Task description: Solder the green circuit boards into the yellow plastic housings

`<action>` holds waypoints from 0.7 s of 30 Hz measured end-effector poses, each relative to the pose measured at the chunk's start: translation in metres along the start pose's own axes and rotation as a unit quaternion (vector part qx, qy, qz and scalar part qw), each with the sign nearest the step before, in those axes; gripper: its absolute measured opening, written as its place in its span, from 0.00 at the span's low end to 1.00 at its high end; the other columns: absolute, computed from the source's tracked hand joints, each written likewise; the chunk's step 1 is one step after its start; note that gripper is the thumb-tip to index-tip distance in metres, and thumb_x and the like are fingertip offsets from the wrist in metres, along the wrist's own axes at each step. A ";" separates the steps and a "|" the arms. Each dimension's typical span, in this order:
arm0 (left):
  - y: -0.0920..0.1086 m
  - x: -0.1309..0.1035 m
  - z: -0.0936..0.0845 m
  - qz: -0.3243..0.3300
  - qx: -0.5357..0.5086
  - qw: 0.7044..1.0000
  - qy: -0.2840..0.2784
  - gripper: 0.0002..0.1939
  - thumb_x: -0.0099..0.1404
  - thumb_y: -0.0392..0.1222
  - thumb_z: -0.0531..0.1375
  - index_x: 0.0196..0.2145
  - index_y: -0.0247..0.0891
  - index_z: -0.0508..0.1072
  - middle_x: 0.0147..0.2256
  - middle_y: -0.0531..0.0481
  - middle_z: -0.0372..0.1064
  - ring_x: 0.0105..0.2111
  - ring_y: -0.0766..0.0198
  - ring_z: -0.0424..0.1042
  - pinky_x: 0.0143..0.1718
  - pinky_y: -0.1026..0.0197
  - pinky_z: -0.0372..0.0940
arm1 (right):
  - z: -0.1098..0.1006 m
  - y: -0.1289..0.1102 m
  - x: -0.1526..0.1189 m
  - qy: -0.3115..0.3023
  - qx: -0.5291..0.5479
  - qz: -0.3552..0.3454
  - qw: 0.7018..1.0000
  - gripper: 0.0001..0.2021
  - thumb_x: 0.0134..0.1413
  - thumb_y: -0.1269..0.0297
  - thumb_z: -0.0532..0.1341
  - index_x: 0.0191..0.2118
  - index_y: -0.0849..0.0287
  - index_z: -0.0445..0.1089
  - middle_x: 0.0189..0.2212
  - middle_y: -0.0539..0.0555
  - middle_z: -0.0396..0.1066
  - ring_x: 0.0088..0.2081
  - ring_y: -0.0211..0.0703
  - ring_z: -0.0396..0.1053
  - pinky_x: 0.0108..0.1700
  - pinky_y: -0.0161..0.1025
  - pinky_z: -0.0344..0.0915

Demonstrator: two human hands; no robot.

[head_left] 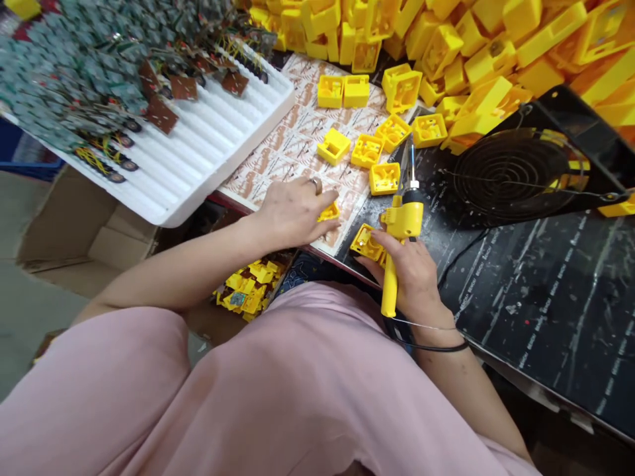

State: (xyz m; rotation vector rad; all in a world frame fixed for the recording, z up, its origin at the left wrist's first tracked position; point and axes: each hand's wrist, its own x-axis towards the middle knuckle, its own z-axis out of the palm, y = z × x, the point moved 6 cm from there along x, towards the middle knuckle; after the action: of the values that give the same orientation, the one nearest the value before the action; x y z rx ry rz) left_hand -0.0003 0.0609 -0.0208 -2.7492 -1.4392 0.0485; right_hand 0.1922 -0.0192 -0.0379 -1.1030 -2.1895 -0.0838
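Observation:
My left hand [296, 210] rests on the patterned sheet, its fingers curled round a small yellow plastic housing [328, 213] that it partly hides. In my right hand [414, 272] is a yellow soldering gun [404, 218], its metal tip pointing away from me and solder wire trailing from the handle's lower end. The thumb and a finger of that same hand also touch another yellow housing [366, 242] at the table edge. Just beyond both hands, several open yellow housings [385, 178] lie loosely in a row; metal contacts show in some of them.
A white foam tray [213, 142] at the left bears many wired circuit boards [99, 73]. Yellow housings [441, 49] are heaped at the back. A black fan [526, 172] stands on the black tabletop [555, 284] to the right. Cardboard boxes [74, 231] sit below at left.

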 end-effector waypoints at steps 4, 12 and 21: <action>0.029 -0.007 0.002 0.148 -0.051 0.987 -0.023 0.32 0.74 0.50 0.62 0.70 0.36 0.64 0.53 0.41 0.79 0.46 0.53 0.77 0.44 0.55 0.71 | -0.001 0.004 -0.001 -0.006 0.013 -0.011 1.000 0.26 0.66 0.61 0.68 0.65 0.54 0.63 0.40 0.53 0.79 0.38 0.46 0.78 0.46 0.42 0.73; -0.099 0.040 -0.024 -0.027 -0.028 0.999 0.019 0.20 0.72 0.40 0.55 0.58 0.41 0.77 0.48 0.45 0.79 0.49 0.50 0.73 0.50 0.46 0.66 | -0.008 0.006 -0.002 0.053 -0.058 -0.024 0.997 0.28 0.62 0.63 0.69 0.65 0.55 0.63 0.45 0.58 0.82 0.41 0.55 0.82 0.50 0.52 0.74; -0.294 0.080 0.018 -0.089 -0.006 0.988 -0.128 0.38 0.63 0.69 0.61 0.63 0.46 0.70 0.59 0.58 0.71 0.49 0.58 0.56 0.61 0.49 0.59 | -0.004 0.006 -0.004 0.065 -0.045 0.014 0.997 0.31 0.62 0.68 0.69 0.68 0.54 0.63 0.46 0.58 0.82 0.40 0.52 0.82 0.40 0.44 0.78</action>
State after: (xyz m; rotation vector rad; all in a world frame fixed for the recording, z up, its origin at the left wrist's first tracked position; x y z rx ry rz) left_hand -0.1968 0.2944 -0.0256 -2.6907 -1.7429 0.4011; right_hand 0.2005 -0.0193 -0.0386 -1.1450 -2.0702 -0.2372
